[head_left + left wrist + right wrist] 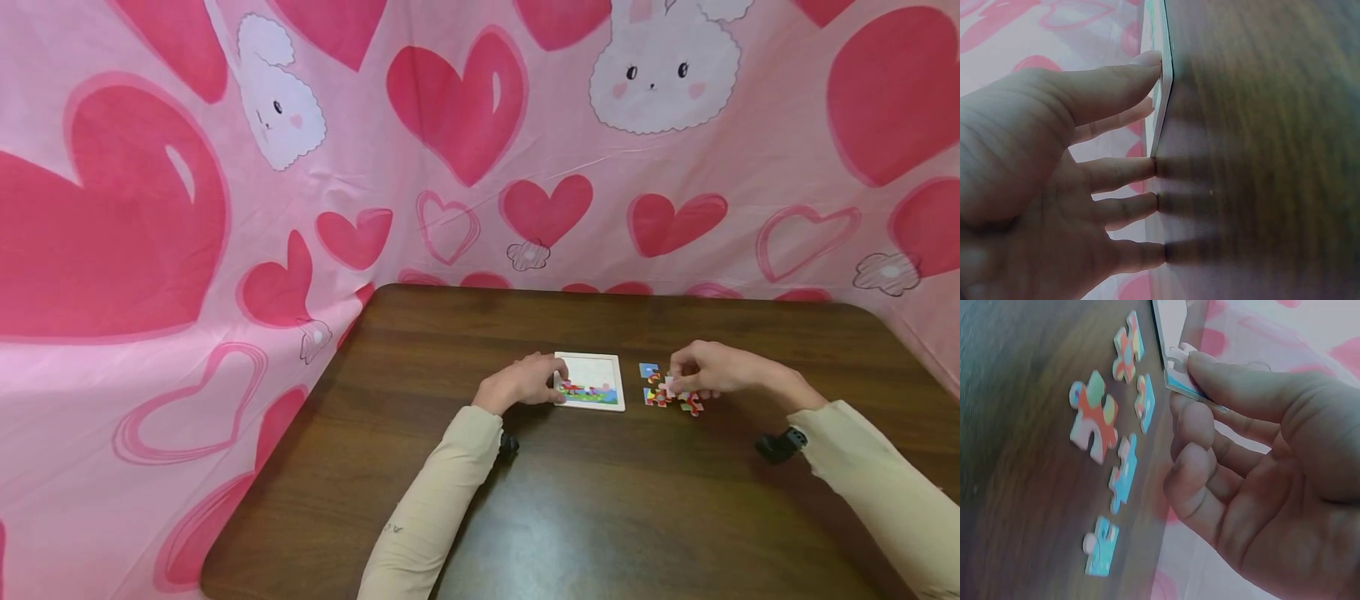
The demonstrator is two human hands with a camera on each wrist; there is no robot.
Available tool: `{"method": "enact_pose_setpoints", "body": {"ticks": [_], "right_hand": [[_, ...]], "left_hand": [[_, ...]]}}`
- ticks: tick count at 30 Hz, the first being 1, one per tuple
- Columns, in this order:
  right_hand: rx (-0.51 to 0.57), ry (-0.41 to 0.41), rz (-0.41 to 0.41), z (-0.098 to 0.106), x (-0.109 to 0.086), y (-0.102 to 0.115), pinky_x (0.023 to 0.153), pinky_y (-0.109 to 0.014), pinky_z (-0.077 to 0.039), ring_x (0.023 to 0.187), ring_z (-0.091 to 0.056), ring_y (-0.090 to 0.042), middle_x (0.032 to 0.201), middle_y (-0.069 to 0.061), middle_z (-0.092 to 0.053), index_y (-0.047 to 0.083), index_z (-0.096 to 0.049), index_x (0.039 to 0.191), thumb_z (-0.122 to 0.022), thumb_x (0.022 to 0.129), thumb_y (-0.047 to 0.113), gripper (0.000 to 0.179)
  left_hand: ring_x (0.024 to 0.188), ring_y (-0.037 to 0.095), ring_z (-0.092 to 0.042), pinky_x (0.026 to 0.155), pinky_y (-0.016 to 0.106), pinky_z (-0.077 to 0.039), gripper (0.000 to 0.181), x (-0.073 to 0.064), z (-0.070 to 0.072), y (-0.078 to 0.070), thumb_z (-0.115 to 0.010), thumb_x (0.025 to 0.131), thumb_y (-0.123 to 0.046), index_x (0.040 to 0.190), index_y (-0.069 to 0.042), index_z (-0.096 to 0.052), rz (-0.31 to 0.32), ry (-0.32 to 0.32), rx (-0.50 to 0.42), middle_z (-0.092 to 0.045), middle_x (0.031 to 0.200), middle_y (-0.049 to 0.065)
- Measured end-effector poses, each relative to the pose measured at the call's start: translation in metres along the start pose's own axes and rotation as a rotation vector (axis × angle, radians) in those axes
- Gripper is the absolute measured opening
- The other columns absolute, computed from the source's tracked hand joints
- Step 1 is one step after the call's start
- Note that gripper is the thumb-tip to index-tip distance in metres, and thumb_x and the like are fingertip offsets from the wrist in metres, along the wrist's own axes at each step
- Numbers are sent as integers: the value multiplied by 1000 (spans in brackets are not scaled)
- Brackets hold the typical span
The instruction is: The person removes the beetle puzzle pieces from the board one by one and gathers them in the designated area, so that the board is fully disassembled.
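Right grip (pixel 708 368) pinched on a puzzle piece (pixel 1177 381); framed tray (pixel 588 406) to its left.
Some loose pieces (pixel 656 397) lie between them on the desk (pixel 600 500); the left grip (pixel 521 382), fingers apart, is nearer, touching the tray's left edge.

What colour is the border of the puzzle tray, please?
The puzzle tray's border is white, best seen in the head view.
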State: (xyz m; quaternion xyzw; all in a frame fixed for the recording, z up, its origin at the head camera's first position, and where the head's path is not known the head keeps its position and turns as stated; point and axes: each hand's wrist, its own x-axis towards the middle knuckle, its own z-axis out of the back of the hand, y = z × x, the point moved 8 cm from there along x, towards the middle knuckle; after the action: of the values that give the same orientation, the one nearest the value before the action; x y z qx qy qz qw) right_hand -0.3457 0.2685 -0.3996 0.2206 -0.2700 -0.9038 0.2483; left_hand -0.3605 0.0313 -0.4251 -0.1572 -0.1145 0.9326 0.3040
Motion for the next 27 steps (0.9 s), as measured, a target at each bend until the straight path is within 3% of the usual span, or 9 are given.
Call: {"method": "enact_pose_setpoints", "body": {"ticks": [9,27], "right_hand": [[21,47,-24,2,-13,-15,47,-28,-48,54,-53,-9,69,0,-54,7,-60,82,-66,94,21,19],[97,106,-89,7,-25,-49,44,-24,-45,51,-50,-6,68,-3,-57,3,-57,83,-68,91,18,20]], "left_hand": [[140,27,-40,115,45,-35,41,0,0,0,-70,90,-36,127,-23,-59,7,-1,-3,-56,135,-1],[140,28,-40,115,53,-32,41,1,-1,1,-70,90,-36,126,-22,-59,7,-4,-20,-57,133,-1]]}}
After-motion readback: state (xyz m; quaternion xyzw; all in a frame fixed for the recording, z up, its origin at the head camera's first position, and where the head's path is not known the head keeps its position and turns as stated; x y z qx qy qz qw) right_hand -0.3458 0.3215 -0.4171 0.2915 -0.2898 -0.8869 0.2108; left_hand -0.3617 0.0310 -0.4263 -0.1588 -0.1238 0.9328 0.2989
